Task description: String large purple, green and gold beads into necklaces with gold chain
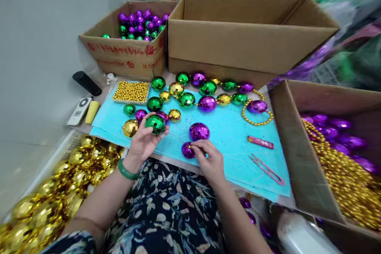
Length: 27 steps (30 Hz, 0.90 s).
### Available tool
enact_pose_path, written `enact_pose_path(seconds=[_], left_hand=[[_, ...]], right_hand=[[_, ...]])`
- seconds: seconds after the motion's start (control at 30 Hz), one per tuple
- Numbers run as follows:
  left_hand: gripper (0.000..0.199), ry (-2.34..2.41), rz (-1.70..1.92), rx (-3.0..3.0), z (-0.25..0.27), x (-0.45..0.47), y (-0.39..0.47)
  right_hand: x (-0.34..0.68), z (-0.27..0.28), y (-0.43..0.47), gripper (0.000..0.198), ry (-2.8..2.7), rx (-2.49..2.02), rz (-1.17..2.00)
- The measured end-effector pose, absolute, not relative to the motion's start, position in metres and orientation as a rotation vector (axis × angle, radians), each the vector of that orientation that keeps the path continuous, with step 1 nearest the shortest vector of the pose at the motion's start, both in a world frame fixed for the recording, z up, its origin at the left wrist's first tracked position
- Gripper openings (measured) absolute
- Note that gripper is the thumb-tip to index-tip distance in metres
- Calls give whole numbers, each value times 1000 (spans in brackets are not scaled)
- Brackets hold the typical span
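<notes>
My left hand (144, 141) holds a shiny green faceted bead (155, 124) between thumb and fingers, above the near edge of the blue cloth. A thin thread (178, 138) runs from this bead to my right hand (210, 158), whose thumb and forefinger pinch it close to a small purple bead (188, 151). Just beyond lies a larger purple bead (199, 131). Gold beads, one of them a round gold bead (130, 127), and more purple and green ones lie around my left hand. Farther back, a strand of large green, purple and gold beads (207, 103) ends in a gold bead chain (257, 124).
Pink thread snips (267, 170) and a small red box (260, 142) lie on the blue cloth (232, 139). A tray of tiny gold beads (131, 91) sits at the back left. Cardboard boxes (253, 45) border the back and right. Gold beads (80, 176) fill a container at lower left.
</notes>
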<state>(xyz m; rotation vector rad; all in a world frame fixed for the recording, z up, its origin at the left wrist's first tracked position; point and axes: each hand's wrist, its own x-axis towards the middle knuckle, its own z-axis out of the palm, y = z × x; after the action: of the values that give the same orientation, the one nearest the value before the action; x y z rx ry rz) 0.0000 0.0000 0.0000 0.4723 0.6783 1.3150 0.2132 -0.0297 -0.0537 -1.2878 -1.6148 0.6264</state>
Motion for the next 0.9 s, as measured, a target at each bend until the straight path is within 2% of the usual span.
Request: enact_pose_path(seconds=[0.57,0.73,0.9], left_hand=[[53,710,1338,421,-5,-3,-4],[52,686,1363,398,-7,-7,-3],[52,696,1338,429,-7,-6,-4]], right_hand=[[196,-49,-28,12,-1530,-1419,964],[199,-50,-30,18,-1475,-1424,1053],[200,-49,-33,16,-1501,-1373,1005]])
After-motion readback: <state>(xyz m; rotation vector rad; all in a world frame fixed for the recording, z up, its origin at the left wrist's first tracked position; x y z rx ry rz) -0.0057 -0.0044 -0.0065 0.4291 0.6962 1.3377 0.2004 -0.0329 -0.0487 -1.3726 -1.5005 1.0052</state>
